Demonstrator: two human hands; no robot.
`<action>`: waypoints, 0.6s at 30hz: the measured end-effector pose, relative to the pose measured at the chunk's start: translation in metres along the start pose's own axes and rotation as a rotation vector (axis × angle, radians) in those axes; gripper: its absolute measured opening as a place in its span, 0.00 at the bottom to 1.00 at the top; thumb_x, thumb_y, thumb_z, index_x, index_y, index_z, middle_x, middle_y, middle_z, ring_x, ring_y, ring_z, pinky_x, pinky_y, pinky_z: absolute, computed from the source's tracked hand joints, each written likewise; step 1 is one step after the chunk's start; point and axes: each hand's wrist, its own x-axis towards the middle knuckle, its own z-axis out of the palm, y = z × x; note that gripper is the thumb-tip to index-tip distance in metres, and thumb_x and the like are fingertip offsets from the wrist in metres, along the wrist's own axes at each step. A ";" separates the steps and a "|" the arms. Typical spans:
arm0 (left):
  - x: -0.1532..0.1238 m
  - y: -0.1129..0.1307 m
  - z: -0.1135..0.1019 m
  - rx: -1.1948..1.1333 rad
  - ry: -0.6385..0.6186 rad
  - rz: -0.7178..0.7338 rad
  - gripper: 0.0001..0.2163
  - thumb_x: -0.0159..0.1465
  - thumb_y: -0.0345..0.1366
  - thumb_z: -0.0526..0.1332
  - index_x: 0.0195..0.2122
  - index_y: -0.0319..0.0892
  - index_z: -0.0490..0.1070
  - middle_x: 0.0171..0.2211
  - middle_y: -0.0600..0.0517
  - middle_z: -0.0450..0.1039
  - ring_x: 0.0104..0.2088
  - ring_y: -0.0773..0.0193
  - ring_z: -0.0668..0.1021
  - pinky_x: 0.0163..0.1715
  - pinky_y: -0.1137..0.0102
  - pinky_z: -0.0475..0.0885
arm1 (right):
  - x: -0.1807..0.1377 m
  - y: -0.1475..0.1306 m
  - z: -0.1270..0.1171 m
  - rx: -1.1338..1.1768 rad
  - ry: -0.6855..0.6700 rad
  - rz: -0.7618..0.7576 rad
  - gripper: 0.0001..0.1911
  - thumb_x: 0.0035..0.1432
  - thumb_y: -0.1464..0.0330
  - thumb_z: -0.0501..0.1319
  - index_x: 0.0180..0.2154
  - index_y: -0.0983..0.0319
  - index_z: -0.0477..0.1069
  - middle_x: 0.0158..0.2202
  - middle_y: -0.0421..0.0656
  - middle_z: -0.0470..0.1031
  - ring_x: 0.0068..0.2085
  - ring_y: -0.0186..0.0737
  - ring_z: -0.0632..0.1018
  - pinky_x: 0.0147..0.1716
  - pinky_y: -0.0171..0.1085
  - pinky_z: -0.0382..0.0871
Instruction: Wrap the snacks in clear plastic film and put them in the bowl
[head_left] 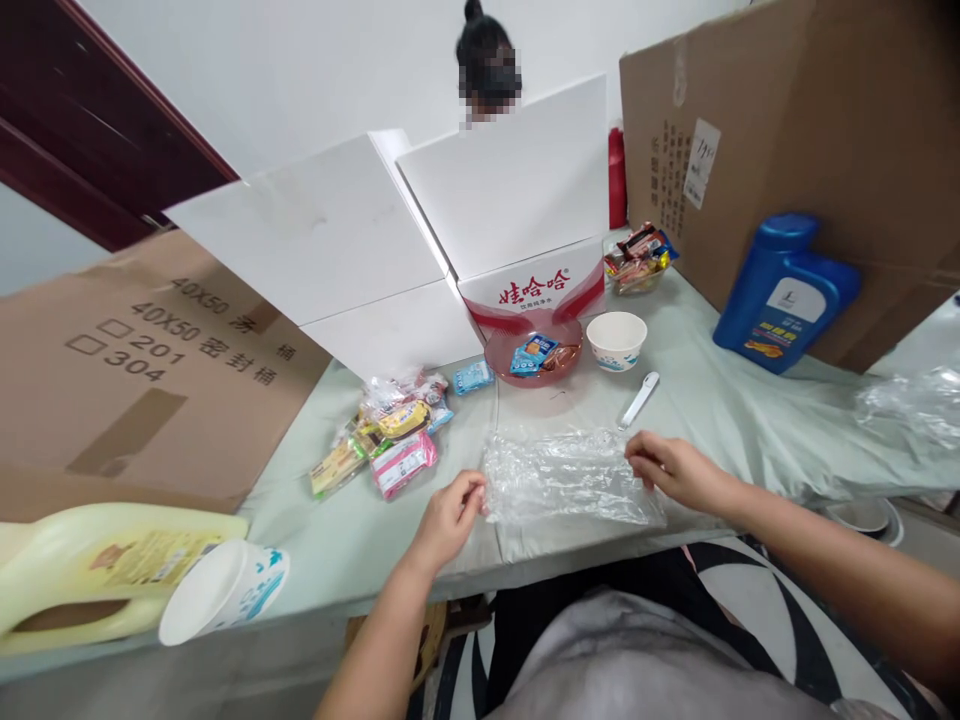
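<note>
A crinkled, see-through plastic bag [566, 478] lies flat at the table's front, its surface looking bubbled. My left hand [452, 515] pinches its left edge between thumb and fingers. At the opposite edge, my right hand [671, 468] is closed on the plastic with fingertips together. Just beyond that hand rests a white box cutter [639, 400]. A heap of wrapped snacks [405, 415] sits left of the bag, with a pink packet [403, 465] nearest my left hand. Behind the bag, a clear reddish bowl [499, 368] holds blue and brown packets.
White boxes [510, 190] stand at the back, a person's head [487, 65] beyond them. Large cartons [750, 150] flank the table. A paper bowl [616, 340], snack bowl [637, 275], blue bottle [784, 295], yellow jug [112, 560] and tipped paper bowl [225, 590] surround the work area.
</note>
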 end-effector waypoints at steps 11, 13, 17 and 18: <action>0.026 0.008 0.013 0.178 -0.105 -0.075 0.06 0.65 0.33 0.49 0.36 0.44 0.64 0.21 0.57 0.68 0.23 0.65 0.75 0.28 0.72 0.65 | 0.013 -0.014 0.000 0.021 -0.460 -0.007 0.31 0.45 0.57 0.69 0.50 0.64 0.70 0.37 0.46 0.78 0.35 0.40 0.77 0.34 0.36 0.69; 0.018 0.011 0.011 0.146 -0.180 -0.122 0.06 0.64 0.32 0.49 0.35 0.45 0.64 0.19 0.59 0.65 0.19 0.67 0.73 0.25 0.73 0.63 | 0.007 -0.014 -0.001 -0.002 -0.513 -0.016 0.25 0.49 0.59 0.67 0.48 0.63 0.73 0.35 0.44 0.78 0.33 0.39 0.76 0.31 0.35 0.68; 0.020 0.013 0.004 -0.018 -0.139 -0.135 0.04 0.64 0.34 0.50 0.34 0.44 0.62 0.23 0.59 0.68 0.17 0.69 0.72 0.23 0.73 0.64 | 0.006 -0.017 -0.008 0.124 -0.507 -0.059 0.23 0.64 0.56 0.51 0.49 0.64 0.72 0.37 0.47 0.78 0.35 0.39 0.77 0.36 0.38 0.70; 0.024 0.012 0.002 -0.065 -0.095 -0.133 0.04 0.64 0.35 0.50 0.35 0.44 0.62 0.24 0.59 0.69 0.16 0.70 0.72 0.22 0.73 0.64 | 0.008 -0.018 -0.010 0.174 -0.502 -0.079 0.25 0.65 0.54 0.50 0.52 0.64 0.70 0.40 0.48 0.77 0.38 0.40 0.77 0.39 0.39 0.70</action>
